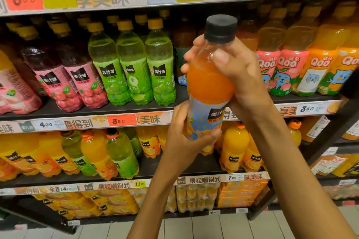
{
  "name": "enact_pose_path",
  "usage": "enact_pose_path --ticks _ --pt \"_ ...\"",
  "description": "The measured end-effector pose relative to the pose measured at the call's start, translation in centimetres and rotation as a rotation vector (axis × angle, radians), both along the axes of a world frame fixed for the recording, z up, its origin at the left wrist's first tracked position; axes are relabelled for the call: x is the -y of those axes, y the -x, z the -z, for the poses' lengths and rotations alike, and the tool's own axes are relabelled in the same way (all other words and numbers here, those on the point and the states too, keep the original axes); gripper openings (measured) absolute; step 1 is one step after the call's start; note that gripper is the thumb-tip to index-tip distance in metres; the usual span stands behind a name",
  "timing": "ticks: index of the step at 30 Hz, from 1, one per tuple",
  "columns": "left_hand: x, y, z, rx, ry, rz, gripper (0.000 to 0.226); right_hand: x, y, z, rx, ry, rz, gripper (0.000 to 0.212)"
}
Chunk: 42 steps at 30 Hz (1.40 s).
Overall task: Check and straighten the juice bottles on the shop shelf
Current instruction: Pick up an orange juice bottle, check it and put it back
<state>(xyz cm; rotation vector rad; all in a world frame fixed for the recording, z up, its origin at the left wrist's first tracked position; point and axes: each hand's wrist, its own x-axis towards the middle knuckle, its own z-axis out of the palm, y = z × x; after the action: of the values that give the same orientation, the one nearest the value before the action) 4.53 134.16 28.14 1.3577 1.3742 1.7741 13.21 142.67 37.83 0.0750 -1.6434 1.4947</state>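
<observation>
An orange juice bottle [208,83] with a black cap and a pale blue label is held upright in front of the shelf, off its board. My left hand [182,141] grips its lower part around the label. My right hand [239,72] wraps the shoulder just under the cap. Behind it, the middle shelf [136,109] carries green grape bottles [132,68], pink-labelled dark bottles [64,75] and Qoo bottles [291,64]. A gap in that row lies right behind the held bottle, with dark bottles further back.
A lower shelf [174,169] holds larger orange and green bottles [108,153], some leaning. Below it stand shrink-wrapped packs and orange cartons [239,192]. Price strips run along every shelf edge. A tiled floor [213,225] is at the bottom.
</observation>
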Motion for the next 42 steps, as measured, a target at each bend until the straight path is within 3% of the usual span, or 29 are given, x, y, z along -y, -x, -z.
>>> enact_pose_path --ticks 3,6,10,12,14,18,21,24,29,33,38,40,42 --pt "-0.2 0.2 0.3 0.042 -0.034 -0.081 0.067 0.2 0.1 0.4 -0.044 -0.142 0.093 0.021" --pt "-0.3 -0.4 0.6 0.004 -0.071 -0.123 0.067 0.4 0.3 0.7 -0.1 -0.122 0.154 0.02" --pt "-0.9 -1.5 0.2 -0.011 -0.093 -0.174 0.083 1.3 0.7 0.6 -0.104 -0.11 0.256 0.022" --pt "-1.1 -1.5 -0.1 -0.018 -0.078 -0.22 0.076 1.4 0.8 0.3 -0.066 -0.098 0.262 0.028" --pt "-1.1 -1.0 0.0 -0.002 -0.066 -0.15 0.063 1.0 0.6 0.0 -0.003 -0.051 0.213 0.031" --pt "-0.3 0.0 0.3 0.139 0.028 0.179 0.05 -0.6 0.1 -0.6 0.136 0.02 0.109 0.027" --pt "0.3 0.3 0.5 0.129 0.106 0.284 0.045 -1.2 0.5 -0.2 0.203 0.174 -0.06 0.04" --pt "0.5 0.2 0.5 0.122 0.124 0.283 0.045 -1.2 0.8 0.2 0.168 0.235 -0.149 0.033" --pt "0.2 -0.4 -0.3 0.144 0.016 0.072 0.071 -1.1 1.3 0.0 0.068 0.253 0.105 0.027" --pt "-0.2 -0.8 -0.7 0.105 0.004 -0.03 0.056 -1.4 1.6 -0.3 0.091 0.304 0.219 0.025" --pt "-0.2 -0.3 -0.7 0.231 0.056 0.065 0.031 -2.7 1.4 -0.6 0.16 0.35 0.149 0.02" --pt "0.0 -0.1 -0.4 0.322 0.101 0.169 0.043 -3.0 1.5 -0.4 0.177 0.371 0.087 0.02" --pt "0.1 0.0 -0.2 0.429 0.145 0.295 0.063 -3.2 1.6 -0.2 0.191 0.414 0.008 0.032"
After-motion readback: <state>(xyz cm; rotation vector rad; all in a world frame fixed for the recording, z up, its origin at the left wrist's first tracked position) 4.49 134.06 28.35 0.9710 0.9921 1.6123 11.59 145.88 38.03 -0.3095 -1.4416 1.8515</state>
